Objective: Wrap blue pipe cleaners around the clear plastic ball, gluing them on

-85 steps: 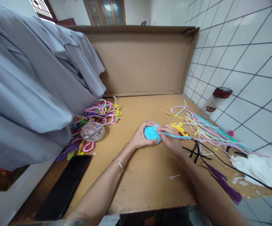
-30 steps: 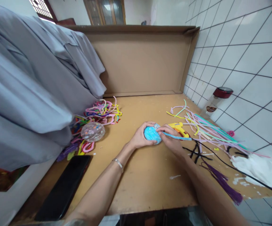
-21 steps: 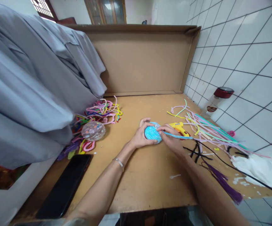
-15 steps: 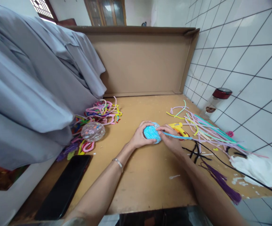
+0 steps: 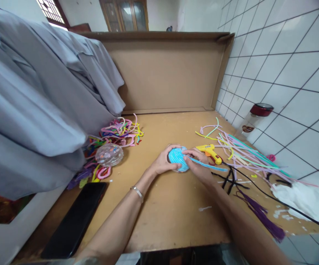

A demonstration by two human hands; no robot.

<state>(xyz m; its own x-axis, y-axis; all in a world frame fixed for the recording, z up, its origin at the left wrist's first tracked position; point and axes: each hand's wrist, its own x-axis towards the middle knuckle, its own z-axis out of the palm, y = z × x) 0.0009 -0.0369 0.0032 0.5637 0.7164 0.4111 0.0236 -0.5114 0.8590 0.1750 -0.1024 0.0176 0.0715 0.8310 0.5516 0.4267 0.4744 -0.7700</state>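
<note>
A round ball wrapped in blue pipe cleaner sits at the middle of the table, its far edge showing pale and clear. My left hand curls round its left side, thumb along the near edge. On the right side, my right hand pinches a blue pipe cleaner against the ball. The strip's loose end sticks out to the right past my fingers. Just beyond my right hand lies a yellow hot glue gun, partly hidden by it, with a black cord running right.
Left are a clear ball with coloured specks, tangled pipe cleaners and a black phone. Right lie straight pipe cleaners, black pieces, a purple tassel, white tissue and a jar. Cardboard stands behind.
The ball has turned slightly in my hands. The strip's loose end has swung lower, toward me, and more of the glue gun shows beyond my right hand.
</note>
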